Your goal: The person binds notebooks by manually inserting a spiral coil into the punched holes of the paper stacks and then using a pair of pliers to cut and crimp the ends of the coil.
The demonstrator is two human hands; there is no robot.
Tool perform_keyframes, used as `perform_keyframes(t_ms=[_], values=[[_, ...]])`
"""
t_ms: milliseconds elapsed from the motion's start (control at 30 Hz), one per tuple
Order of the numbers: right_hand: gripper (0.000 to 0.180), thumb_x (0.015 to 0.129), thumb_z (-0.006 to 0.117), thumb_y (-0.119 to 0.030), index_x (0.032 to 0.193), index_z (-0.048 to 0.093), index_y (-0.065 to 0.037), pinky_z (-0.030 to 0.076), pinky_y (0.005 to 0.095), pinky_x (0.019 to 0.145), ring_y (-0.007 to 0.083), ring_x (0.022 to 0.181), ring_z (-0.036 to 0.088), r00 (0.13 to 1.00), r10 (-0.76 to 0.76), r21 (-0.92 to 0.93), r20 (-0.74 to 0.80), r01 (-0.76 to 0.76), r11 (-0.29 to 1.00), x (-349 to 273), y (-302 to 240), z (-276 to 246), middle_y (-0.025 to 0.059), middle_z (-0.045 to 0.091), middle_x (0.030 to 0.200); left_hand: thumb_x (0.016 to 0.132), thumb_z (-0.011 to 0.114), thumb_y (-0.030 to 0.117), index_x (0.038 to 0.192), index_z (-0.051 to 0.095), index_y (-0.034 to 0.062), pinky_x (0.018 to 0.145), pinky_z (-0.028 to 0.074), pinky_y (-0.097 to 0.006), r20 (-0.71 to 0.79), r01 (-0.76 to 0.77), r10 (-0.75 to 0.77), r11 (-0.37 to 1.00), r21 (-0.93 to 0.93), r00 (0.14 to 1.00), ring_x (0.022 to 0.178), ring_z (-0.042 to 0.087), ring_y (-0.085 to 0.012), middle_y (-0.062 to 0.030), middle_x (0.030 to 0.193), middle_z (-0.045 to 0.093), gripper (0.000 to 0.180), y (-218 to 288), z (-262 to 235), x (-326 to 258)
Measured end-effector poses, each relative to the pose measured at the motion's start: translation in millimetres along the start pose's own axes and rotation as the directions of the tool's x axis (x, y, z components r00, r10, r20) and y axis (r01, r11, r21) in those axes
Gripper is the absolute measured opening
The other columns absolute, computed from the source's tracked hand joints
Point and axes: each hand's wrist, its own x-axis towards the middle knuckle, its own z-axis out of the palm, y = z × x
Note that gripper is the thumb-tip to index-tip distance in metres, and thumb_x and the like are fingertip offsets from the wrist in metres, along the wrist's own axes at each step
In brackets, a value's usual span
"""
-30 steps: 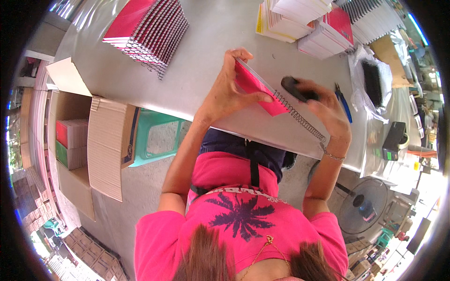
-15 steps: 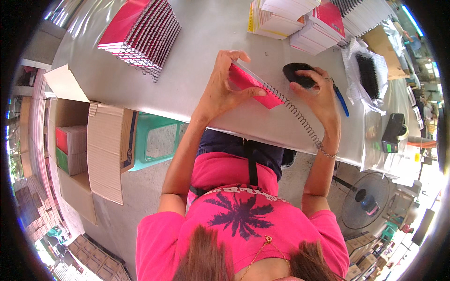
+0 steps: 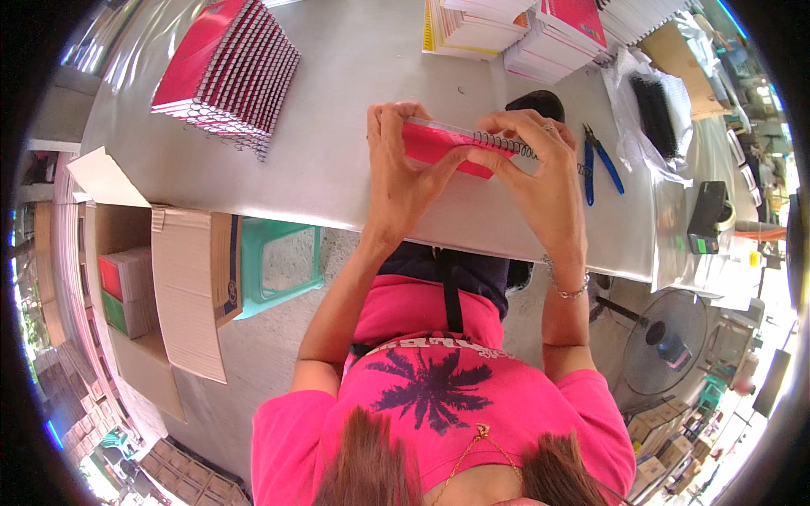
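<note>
Head view. The notebook [image 3: 445, 145] is pink, with a black wire spiral running along its far right edge. It is held just above the grey surface [image 3: 337, 160], near the surface's near edge and in front of the person.

Surroundings: a slanted stack of red spiral notebooks [image 3: 228, 72] lies far left on the surface. Piles of notebooks [image 3: 515, 29] sit at the far edge. A black rounded object [image 3: 536, 103] lies just beyond the right hand, partly hidden by it. Blue-handled pliers [image 3: 597, 160] lie to the right of the hands. An open cardboard box [image 3: 160, 278] and a green stool [image 3: 283, 266] stand on the floor to the left, and a fan [image 3: 666, 341] to the right.

The left hand [image 3: 401, 173] grips the notebook's left end, fingers curled over the far edge, thumb on the near side. The right hand [image 3: 540, 177] grips the right end, fingertips closed on the spiral. Both forearms rise from the lower edge.
</note>
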Motion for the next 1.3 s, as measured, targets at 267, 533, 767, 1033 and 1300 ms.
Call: perform_keyframes(t_ms=[267,533,767,1033,1300], values=[[0.02,0.081,0.071,-0.018,0.098,0.069,-0.006,0.035,0.0398,0.094,0.0284,0.094,0.058,0.996,-0.061,-0.067,-0.064,0.056,0.996,-2,-1,9,0.0094,0.064,0.094,0.066,0.087,0.015,0.105,0.048,0.0026,0.085,0.042,-0.041,-0.003,0.024,-0.024,1.0,-0.009,1.0,0.096,0.048,-0.0315,-0.0127,0.101,0.046,0.057,3,2,-2],[0.023,0.081,0.07,-0.014,0.101,0.069,-0.003,0.044,0.0394,0.084,0.0324,0.094,0.057,0.998,0.06,0.118,0.001,-0.059,0.991,-3,-1,13,0.0125,0.062,0.098,0.065,0.086,0.011,0.106,0.048,0.0025,0.085,0.042,-0.041,0.002,0.011,-0.011,1.0,0.002,1.0,0.097,0.048,-0.0322,-0.0129,0.101,0.047,0.056,2,1,-2],[0.021,0.083,0.068,-0.01,0.102,0.068,-0.002,0.044,0.0399,0.08,0.0326,0.089,0.055,0.999,0.007,0.092,-0.042,-0.003,0.996,-4,-3,15,0.0142,0.058,0.094,0.065,0.085,0.01,0.107,0.049,0.0026,0.086,0.042,-0.04,0.008,-0.019,0.019,1.0,0.001,1.0,0.097,0.048,-0.032,-0.0123,0.1,0.048,0.055,0,0,-2],[0.017,0.081,0.068,-0.009,0.097,0.066,-0.004,0.041,0.0424,0.085,0.032,0.094,0.052,0.998,-0.048,-0.02,-0.05,0.047,0.999,-5,-1,18,0.0125,0.055,0.098,0.066,0.085,0.011,0.107,0.049,0.0024,0.086,0.043,-0.041,0.005,0.001,-0.001,1.0,-0.009,1.0,0.098,0.048,-0.032,-0.0121,0.1,0.048,0.055,2,1,-2],[0.027,0.079,0.071,-0.012,0.106,0.065,-0.007,0.041,0.0422,0.087,0.0331,0.097,0.052,0.997,-0.046,-0.034,-0.066,0.044,0.998,-6,-3,21,0.0119,0.055,0.099,0.066,0.084,0.009,0.108,0.049,0.0023,0.087,0.043,-0.041,0.012,0.001,-0.001,1.0,-0.001,1.0,0.099,0.048,-0.0326,-0.0124,0.102,0.049,0.055,1,1,-2]])
